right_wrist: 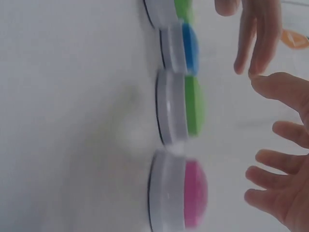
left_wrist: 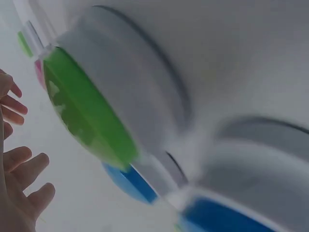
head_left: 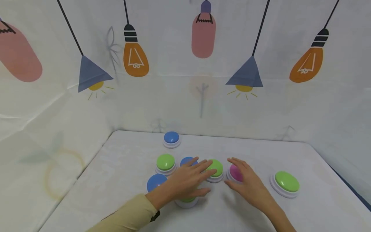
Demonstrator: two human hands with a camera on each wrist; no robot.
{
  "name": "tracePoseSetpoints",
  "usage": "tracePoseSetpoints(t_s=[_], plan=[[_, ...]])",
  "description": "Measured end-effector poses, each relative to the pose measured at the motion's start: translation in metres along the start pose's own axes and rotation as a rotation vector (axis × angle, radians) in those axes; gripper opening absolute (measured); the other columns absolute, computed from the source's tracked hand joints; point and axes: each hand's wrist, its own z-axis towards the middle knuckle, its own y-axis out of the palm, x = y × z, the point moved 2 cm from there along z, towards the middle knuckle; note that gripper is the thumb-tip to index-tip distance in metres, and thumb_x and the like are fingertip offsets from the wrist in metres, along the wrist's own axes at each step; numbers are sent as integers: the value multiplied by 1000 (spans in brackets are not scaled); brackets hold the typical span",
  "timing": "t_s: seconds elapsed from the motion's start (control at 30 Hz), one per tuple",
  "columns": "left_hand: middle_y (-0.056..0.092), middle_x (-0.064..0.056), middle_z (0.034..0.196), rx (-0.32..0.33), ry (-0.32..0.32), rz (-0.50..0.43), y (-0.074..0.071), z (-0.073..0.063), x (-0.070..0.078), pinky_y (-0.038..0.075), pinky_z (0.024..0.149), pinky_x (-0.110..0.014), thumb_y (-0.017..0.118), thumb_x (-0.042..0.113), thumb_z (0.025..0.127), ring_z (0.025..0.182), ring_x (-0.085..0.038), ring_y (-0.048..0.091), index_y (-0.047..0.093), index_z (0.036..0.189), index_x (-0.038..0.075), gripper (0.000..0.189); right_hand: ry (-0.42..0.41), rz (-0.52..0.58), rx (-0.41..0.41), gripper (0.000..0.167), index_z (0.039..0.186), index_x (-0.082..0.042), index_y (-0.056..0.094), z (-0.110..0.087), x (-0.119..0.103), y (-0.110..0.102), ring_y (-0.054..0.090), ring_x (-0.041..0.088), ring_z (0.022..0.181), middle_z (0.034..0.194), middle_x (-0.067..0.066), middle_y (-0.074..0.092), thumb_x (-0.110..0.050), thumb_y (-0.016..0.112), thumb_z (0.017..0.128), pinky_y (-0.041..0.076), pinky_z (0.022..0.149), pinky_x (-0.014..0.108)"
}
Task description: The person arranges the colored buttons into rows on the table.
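Observation:
My left hand point(head_left: 188, 180), fingers spread and straight, hovers over a group of round push buttons with white bases. Its fingertips overlap a green button point(head_left: 215, 166), while a blue button point(head_left: 187, 160) and a nearer green button point(head_left: 187, 200) show partly behind it. The right hand point(head_left: 246, 183) is raised beside a pink button point(head_left: 235, 173), thumb and fingers apart, and covers part of it. In the right wrist view the fingers of this hand point(right_wrist: 285, 164) stand apart from the pink button point(right_wrist: 195, 193). Neither hand holds anything.
Another green button point(head_left: 287, 181) sits to the right of my right hand. On the left are a green button point(head_left: 165, 162) and a blue button point(head_left: 156, 181); one more blue button point(head_left: 171, 138) stands near the back edge of the white table point(head_left: 127, 151). Lamp-printed cloth point(head_left: 168, 96) hangs behind.

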Motion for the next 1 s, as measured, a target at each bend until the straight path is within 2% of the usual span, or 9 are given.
tracePoseSetpoints(t_s=[0.1, 0.23, 0.43, 0.57, 0.7, 0.87, 1.0], plan=[[45, -7, 153, -35, 0, -39, 5, 26, 9, 29, 119, -40, 57, 53, 95, 140, -20, 44, 46, 147, 20, 63, 0, -36, 43, 69, 139, -6, 52, -3, 16, -15, 50, 42, 127, 138, 19, 53, -18, 84, 78, 44, 98, 62], [43, -6, 154, -59, 5, -31, 13, 60, 21, 30, 118, -39, 56, 56, 95, 141, -19, 42, 43, 149, 20, 67, 43, -62, 58, 71, 140, -4, 50, -8, 37, -37, 47, 46, 127, 138, 23, 50, -19, 84, 79, 42, 94, 67], [37, -1, 158, -134, -10, -50, 25, 101, 39, 31, 118, -36, 52, 57, 96, 144, -15, 36, 39, 152, 25, 66, 182, -87, 26, 78, 146, -3, 40, -25, 77, -71, 40, 54, 126, 141, 31, 41, -23, 81, 82, 39, 89, 73], [35, 0, 159, -167, -29, -64, 33, 123, 48, 30, 118, -35, 52, 58, 95, 145, -14, 34, 34, 154, 27, 69, 302, -108, -53, 86, 152, -1, 29, -34, 108, -92, 33, 61, 128, 145, 38, 32, -33, 76, 87, 35, 87, 77], [34, 2, 159, -194, -59, -69, 36, 142, 56, 32, 117, -32, 54, 61, 94, 144, -12, 34, 32, 154, 29, 71, 368, -119, -137, 92, 154, 2, 22, -41, 134, -103, 28, 63, 128, 145, 42, 26, -38, 74, 88, 33, 87, 77], [33, 4, 158, -242, -82, -48, 41, 165, 67, 33, 115, -27, 53, 62, 93, 143, -9, 34, 31, 155, 32, 72, 443, -102, -279, 97, 153, 7, 15, -45, 161, -104, 23, 66, 127, 143, 47, 20, -40, 71, 89, 30, 89, 81], [32, 7, 159, -291, -115, -71, 48, 182, 76, 32, 115, -24, 52, 63, 94, 143, -6, 33, 28, 155, 34, 72, 478, -74, -362, 98, 151, 10, 12, -48, 175, -99, 22, 68, 124, 140, 50, 17, -36, 71, 89, 29, 88, 83]])
